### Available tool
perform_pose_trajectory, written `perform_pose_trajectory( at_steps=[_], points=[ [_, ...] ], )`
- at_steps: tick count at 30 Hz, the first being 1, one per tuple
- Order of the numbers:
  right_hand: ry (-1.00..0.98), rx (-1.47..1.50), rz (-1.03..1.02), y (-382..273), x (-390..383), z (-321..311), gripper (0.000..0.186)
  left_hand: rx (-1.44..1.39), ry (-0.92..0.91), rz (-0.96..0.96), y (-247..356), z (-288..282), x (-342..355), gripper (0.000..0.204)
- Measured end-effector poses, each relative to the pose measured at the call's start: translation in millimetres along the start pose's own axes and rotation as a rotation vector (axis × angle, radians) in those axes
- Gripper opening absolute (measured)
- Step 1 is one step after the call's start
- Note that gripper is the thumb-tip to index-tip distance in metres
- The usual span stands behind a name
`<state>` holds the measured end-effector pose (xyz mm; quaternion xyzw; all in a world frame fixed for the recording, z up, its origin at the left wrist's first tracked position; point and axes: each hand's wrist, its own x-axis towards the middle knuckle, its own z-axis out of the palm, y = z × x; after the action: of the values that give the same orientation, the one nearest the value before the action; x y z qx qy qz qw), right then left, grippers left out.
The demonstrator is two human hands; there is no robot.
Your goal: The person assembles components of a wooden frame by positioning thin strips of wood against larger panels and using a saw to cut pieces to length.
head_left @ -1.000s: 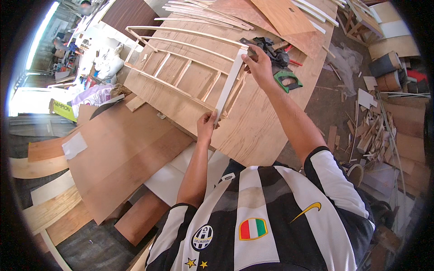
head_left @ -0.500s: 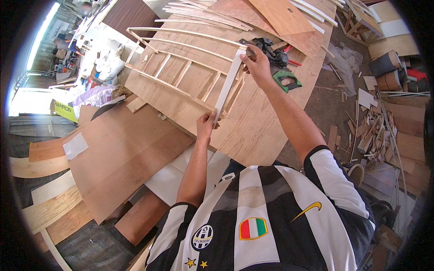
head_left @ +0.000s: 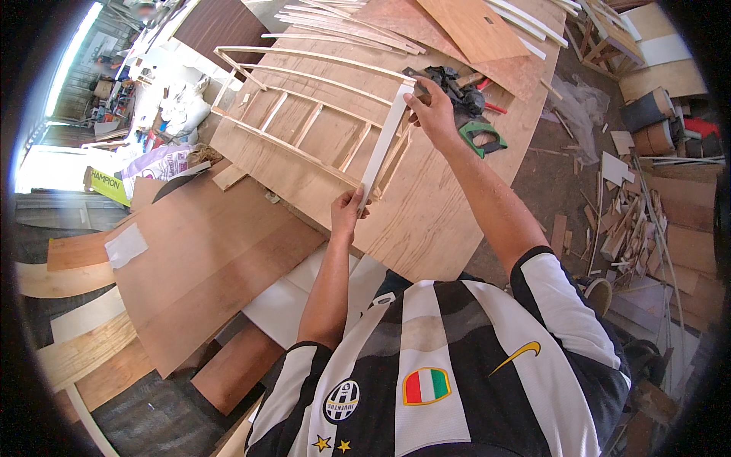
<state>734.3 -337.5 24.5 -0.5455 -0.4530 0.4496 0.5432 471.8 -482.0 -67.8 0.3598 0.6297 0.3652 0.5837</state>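
Observation:
A white flat strip (head_left: pixel 384 145) lies slantwise across the near end of a light wooden frame (head_left: pixel 308 124). My left hand (head_left: pixel 348 212) is closed on the strip's lower end, beside the frame's near corner. At the upper end, my right hand (head_left: pixel 431 113) pinches the strip against the frame's far corner. Slats and crosspieces make up the frame, which rests on a plywood-topped table (head_left: pixel 426 221). Part of the frame's near end is hidden behind the strip.
Right of my right hand lie a green-handled saw (head_left: pixel 483 139) and a black plastic bag (head_left: pixel 449 87). Thin wooden strips (head_left: pixel 343 30) and plywood sheets (head_left: pixel 483 34) cover the table's far side. Wood scraps (head_left: pixel 628 221) litter the floor at right. A large brown board (head_left: pixel 205 259) sits at left.

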Motion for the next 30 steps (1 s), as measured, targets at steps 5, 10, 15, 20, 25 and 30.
perform_pose_trajectory(
  at_steps=[5,10,15,20,25,30],
  points=[
    [0.017,0.015,0.018,0,1,-1,0.052,-0.039,0.008,0.01,0,1,-1,0.044],
    [0.02,-0.003,0.0,-4,-1,1,0.052,-0.026,-0.009,-0.006,-1,0,0,0.04],
    [-0.009,-0.017,-0.002,-1,1,-1,0.051,-0.024,-0.009,0.002,0,2,0,0.039],
    [-0.01,-0.023,-0.001,5,3,-2,0.052,-0.029,-0.007,-0.003,2,3,-1,0.04],
    [-0.009,-0.016,-0.004,10,6,-3,0.053,-0.05,0.014,0.009,3,5,-3,0.044],
    [-0.001,0.01,0.015,4,2,-4,0.053,-0.011,0.014,-0.001,4,5,-4,0.043]
  ],
)
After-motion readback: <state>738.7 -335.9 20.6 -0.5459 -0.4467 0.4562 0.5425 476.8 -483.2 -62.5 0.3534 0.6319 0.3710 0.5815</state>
